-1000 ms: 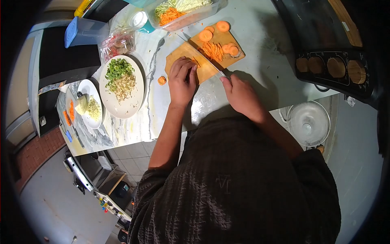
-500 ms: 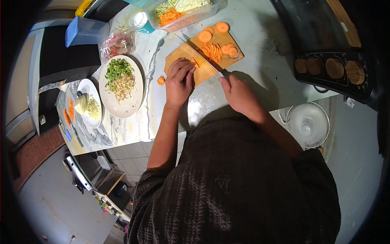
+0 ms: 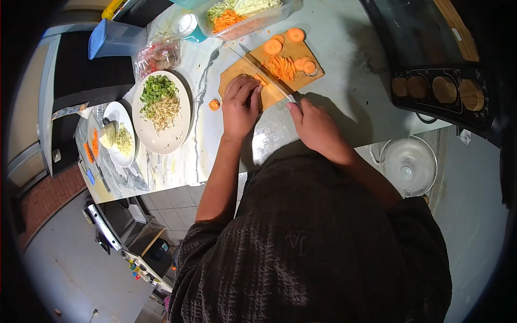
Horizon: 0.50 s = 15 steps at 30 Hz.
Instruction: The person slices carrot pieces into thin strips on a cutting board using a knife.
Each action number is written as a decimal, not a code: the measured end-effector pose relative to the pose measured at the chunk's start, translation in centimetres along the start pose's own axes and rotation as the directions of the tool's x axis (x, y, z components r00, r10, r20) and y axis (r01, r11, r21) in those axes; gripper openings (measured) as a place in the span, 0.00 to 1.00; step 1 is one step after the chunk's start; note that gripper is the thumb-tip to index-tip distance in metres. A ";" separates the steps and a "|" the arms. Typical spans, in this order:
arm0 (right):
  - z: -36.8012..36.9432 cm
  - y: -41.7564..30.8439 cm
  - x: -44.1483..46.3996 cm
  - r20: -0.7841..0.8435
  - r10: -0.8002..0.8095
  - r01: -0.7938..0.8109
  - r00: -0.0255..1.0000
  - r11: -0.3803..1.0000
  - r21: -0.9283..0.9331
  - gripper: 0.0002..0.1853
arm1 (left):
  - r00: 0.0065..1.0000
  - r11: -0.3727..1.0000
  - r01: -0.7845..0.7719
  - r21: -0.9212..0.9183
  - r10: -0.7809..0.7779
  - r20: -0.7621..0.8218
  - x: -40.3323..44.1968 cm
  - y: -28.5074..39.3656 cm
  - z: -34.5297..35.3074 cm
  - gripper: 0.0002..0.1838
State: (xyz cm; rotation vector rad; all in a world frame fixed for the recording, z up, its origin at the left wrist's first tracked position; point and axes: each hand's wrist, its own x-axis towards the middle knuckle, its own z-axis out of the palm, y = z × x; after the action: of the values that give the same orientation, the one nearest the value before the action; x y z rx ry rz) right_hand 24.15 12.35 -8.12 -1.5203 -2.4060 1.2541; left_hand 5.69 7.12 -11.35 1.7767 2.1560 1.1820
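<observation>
Long thin-bladed metal knife (image 3: 276, 83) in right hand (image 3: 316, 125) — blade slants forward-left, past left hand's (image 3: 240, 102) fingertips. Flat orange carrot piece (image 3: 260, 79) under those fingertips, partly hidden. Tan wooden cutting board (image 3: 272, 98) lies flat, angled, ahead of both hands. Thin orange carrot shreds (image 3: 281, 69) heaped across the blade from left hand — round orange carrot slices (image 3: 273, 47) beyond, farther from both hands.

nothing legible, shirt emblem (image 3: 294, 242) (letters unclear), knob panel markings (image 3: 455, 74) too small
</observation>
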 end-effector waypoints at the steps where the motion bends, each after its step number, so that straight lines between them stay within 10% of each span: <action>1: 0.2 -0.1 0.0 -0.001 0.001 -0.001 1.000 1.000 0.000 0.24 | 1.000 1.000 0.000 -0.001 0.000 0.000 0.0 0.0 0.1 0.06; 15: 0.6 -0.4 0.8 0.032 -0.010 0.010 0.999 1.000 0.006 0.24 | 0.999 0.995 -0.024 0.094 0.026 -0.028 0.7 0.1 0.0 0.04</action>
State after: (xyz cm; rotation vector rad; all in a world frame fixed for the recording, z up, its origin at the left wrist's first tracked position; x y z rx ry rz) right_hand 23.18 12.49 -8.55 -1.4962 -2.4244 1.2924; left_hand 5.51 7.72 -11.05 1.8399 2.2472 1.1370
